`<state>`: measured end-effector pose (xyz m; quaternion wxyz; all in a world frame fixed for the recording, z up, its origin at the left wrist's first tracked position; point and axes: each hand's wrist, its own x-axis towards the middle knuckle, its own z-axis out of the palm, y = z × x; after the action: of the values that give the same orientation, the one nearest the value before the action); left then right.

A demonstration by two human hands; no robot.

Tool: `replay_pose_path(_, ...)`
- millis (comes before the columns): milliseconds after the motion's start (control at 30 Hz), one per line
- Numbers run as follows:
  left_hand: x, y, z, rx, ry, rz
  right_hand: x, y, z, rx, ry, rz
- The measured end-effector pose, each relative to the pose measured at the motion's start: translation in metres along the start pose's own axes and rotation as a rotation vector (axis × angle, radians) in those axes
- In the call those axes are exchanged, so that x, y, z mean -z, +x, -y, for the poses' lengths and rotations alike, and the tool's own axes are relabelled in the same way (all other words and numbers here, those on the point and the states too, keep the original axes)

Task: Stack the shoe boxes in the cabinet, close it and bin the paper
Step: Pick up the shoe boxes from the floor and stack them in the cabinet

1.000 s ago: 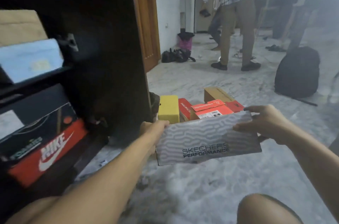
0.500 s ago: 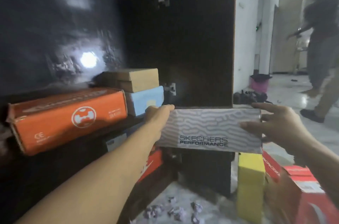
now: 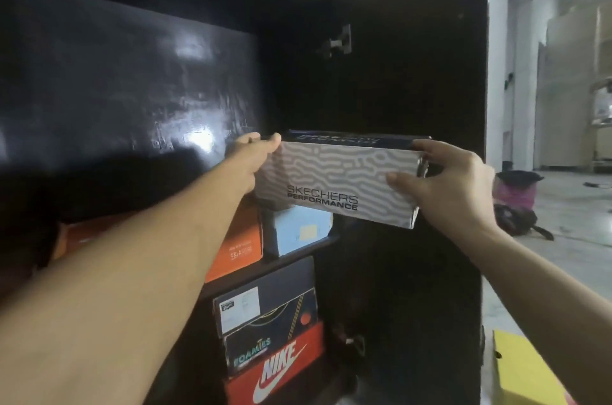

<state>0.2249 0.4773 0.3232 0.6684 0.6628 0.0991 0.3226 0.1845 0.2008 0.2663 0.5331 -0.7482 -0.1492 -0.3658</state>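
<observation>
While both hands grip its ends, the left hand [image 3: 256,157] with fingers curled over the far top edge and the right hand [image 3: 453,182] pinching the near end, the Skechers box [image 3: 334,179] hangs at the cabinet's [image 3: 132,80] upper shelf, over a blue box [image 3: 298,232]. Beside that sits an orange box [image 3: 240,247], partly behind the left arm. Below are a black box [image 3: 265,302], a Foamies box [image 3: 261,346] and a Nike box [image 3: 281,371]; the open door [image 3: 414,73] stands right, with a yellow box [image 3: 526,375] beyond.
</observation>
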Motion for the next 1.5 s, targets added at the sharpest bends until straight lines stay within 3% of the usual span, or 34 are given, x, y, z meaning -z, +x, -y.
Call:
replay_pose_path(100, 0.000, 0.029, -0.004, -0.007, 0.031, -0.075, -0.029, 0.012, 0.006, 0.002, -0.002, -0.020)
replay_pose_path(367, -0.011, 0.077, -0.004, -0.015, 0.130, 0.022, -0.095, 0.042, 0.007, 0.052, 0.012, -0.011)
replay_pose_path(567, -0.030, 0.077, 0.000, -0.153, 0.126, 0.077, -0.143, 0.074, 0.009, 0.030, 0.139, 0.169)
replay_pose_path(833, -0.021, 0.094, 0.026, -0.360, 0.481, 0.092, -0.201, 0.117, -0.025, -0.037, 0.081, 0.396)
replay_pose_path(1100, -0.018, 0.104, 0.040, -0.390, 0.711, 0.009, -0.250, 0.114, -0.052, 0.029, 0.004, 0.548)
replay_pose_path(1300, -0.017, 0.115, 0.059, -0.339, 0.824, -0.068, -0.261, 0.113, -0.061, 0.099, -0.106, 0.601)
replay_pose_path(1500, -0.025, 0.093, 0.070, -0.366, 0.843, -0.147, -0.224, 0.109, -0.072, 0.030, -0.124, 0.564)
